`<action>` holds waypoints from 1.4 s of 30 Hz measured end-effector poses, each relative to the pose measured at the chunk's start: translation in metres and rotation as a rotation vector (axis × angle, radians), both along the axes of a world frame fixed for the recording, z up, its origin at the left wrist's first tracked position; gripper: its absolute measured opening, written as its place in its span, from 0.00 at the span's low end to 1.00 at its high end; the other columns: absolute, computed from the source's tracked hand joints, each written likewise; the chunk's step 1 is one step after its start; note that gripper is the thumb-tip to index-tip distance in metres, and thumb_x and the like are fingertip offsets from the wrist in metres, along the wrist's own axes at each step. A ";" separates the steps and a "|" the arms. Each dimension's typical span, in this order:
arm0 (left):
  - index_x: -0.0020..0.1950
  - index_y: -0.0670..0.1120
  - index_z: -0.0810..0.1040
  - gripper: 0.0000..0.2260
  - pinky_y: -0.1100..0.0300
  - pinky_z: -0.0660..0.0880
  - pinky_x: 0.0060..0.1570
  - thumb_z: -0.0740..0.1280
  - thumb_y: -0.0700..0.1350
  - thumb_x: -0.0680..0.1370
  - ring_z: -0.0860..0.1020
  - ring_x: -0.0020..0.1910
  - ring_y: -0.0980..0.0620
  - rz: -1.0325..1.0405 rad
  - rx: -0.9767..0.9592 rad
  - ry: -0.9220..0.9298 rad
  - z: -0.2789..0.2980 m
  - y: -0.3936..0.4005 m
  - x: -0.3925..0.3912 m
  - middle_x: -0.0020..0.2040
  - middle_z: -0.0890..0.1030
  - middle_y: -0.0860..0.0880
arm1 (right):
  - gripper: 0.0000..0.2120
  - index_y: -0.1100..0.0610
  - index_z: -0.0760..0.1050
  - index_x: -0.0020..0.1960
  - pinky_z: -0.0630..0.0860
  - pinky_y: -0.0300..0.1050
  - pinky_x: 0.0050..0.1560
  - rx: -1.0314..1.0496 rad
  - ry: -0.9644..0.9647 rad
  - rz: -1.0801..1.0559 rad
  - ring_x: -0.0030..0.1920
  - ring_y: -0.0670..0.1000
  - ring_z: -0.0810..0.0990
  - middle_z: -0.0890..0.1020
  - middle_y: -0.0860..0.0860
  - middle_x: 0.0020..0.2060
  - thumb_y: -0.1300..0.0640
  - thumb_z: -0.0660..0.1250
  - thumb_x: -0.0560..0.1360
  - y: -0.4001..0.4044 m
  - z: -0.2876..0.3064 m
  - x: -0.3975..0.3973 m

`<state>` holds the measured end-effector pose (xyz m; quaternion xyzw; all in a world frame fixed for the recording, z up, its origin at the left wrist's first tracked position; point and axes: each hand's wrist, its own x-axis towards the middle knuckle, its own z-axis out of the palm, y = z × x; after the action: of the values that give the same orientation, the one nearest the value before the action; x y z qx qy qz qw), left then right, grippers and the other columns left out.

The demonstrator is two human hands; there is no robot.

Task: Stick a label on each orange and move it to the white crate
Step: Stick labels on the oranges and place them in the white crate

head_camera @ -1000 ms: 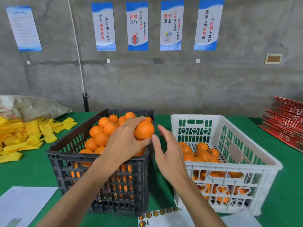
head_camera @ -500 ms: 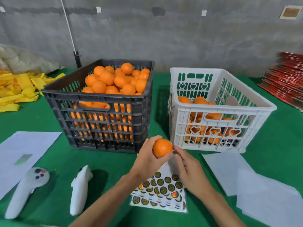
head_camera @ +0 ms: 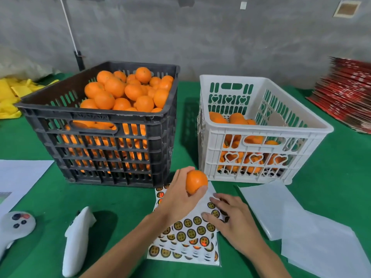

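Nearest to the camera, the sticker sheet (head_camera: 186, 235) is seen lying flat on the green table cover (head_camera: 331, 163), with many round labels still on it. The right hand (head_camera: 230, 219) is now laid on the upper right part of this sheet, its fingers spread and almost straight; half a second ago it was held up beside the fruit. Whether a label is already being lifted by a fingertip cannot be told, because the fingers hide that place. Just above the sheet, the orange (head_camera: 196, 181) is gripped by the left hand (head_camera: 181, 199), whose fingers are curled round it from the left and from below. No label is seen on the side of the orange that is shown.

To the left, two white controllers (head_camera: 77, 240) are lying on the cover, and loose white sheets (head_camera: 281, 213) are lying to the right.

Farther away, the black crate (head_camera: 160, 125) is filled high with oranges, and the white crate (head_camera: 313, 137) beside it is only partly filled.

From the change it is judged that the picking of the fruit is finished and the peeling of a label is being started. The sticking and the moving into the white crate are not yet done.
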<state>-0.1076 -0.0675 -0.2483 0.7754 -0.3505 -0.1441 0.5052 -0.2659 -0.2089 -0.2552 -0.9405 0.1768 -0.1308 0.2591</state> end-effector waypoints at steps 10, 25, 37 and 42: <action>0.73 0.65 0.64 0.32 0.54 0.77 0.65 0.67 0.72 0.72 0.79 0.62 0.57 0.017 -0.116 0.208 -0.020 -0.005 -0.002 0.67 0.75 0.54 | 0.12 0.43 0.85 0.57 0.69 0.33 0.59 0.098 -0.141 -0.112 0.58 0.40 0.73 0.78 0.35 0.58 0.42 0.72 0.76 0.008 -0.001 0.007; 0.72 0.68 0.62 0.36 0.50 0.78 0.65 0.64 0.79 0.69 0.80 0.60 0.56 0.003 -0.112 0.180 -0.027 -0.005 -0.001 0.68 0.73 0.57 | 0.07 0.46 0.87 0.44 0.72 0.27 0.51 0.435 -0.200 -0.257 0.52 0.38 0.79 0.84 0.35 0.49 0.51 0.71 0.79 0.008 0.001 0.013; 0.70 0.71 0.61 0.31 0.54 0.78 0.64 0.63 0.79 0.70 0.80 0.60 0.57 0.020 -0.073 0.141 -0.024 -0.006 -0.002 0.66 0.74 0.57 | 0.17 0.41 0.83 0.60 0.71 0.39 0.61 -0.042 -0.049 -0.105 0.55 0.39 0.75 0.80 0.35 0.56 0.36 0.70 0.75 0.008 0.013 0.011; 0.69 0.73 0.60 0.31 0.58 0.78 0.60 0.61 0.81 0.69 0.80 0.57 0.57 0.021 -0.058 0.131 -0.023 -0.005 -0.002 0.65 0.74 0.57 | 0.07 0.46 0.85 0.47 0.72 0.41 0.59 -0.059 -0.092 -0.119 0.51 0.42 0.76 0.82 0.37 0.51 0.49 0.68 0.80 0.008 0.012 0.013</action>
<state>-0.1092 -0.0729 -0.2716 0.7531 -0.3125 -0.1788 0.5506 -0.2531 -0.2004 -0.2431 -0.9286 0.2162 -0.1942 0.2308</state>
